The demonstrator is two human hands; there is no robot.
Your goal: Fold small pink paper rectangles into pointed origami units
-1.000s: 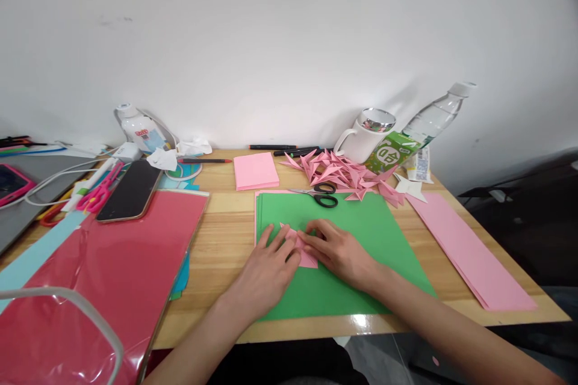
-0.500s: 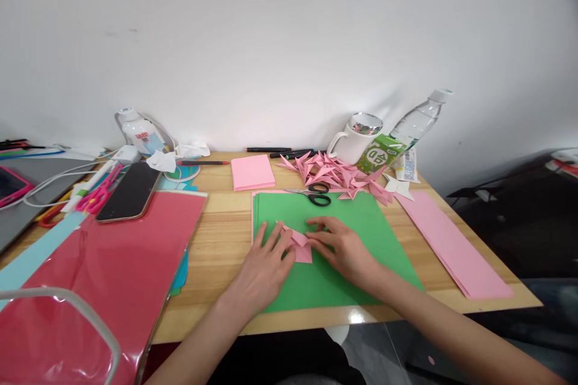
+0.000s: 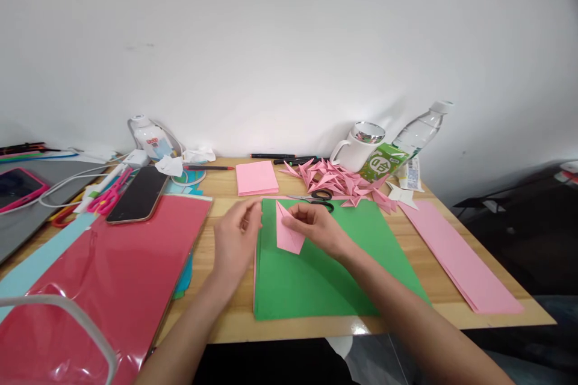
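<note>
A folded piece of pink paper (image 3: 289, 237), kite-shaped with its narrow tip upward, is pinched between the thumb and fingers of my right hand (image 3: 318, 225). It is held over the green sheets (image 3: 352, 277). My left hand (image 3: 237, 231) is to the left of the paper, apart from it, by the left edge of the green sheets. Its fingers are loosely bent and I see nothing in them. Behind my right hand lie black-handled scissors (image 3: 321, 195), partly covered by its fingers.
Folded pink paper pieces (image 3: 334, 179) are heaped before a white mug (image 3: 360, 150), a green carton (image 3: 383, 162) and a water bottle (image 3: 419, 132). Pink squares (image 3: 256, 178) are stacked at the back. Pink strips (image 3: 460, 258) lie right; a red sheet (image 3: 135, 264) and a phone (image 3: 139, 194) lie left.
My left hand has come off the paper and moved left. My right hand has shifted slightly up and left with the pink paper, which has turned tip-up. The view has tilted a little.
</note>
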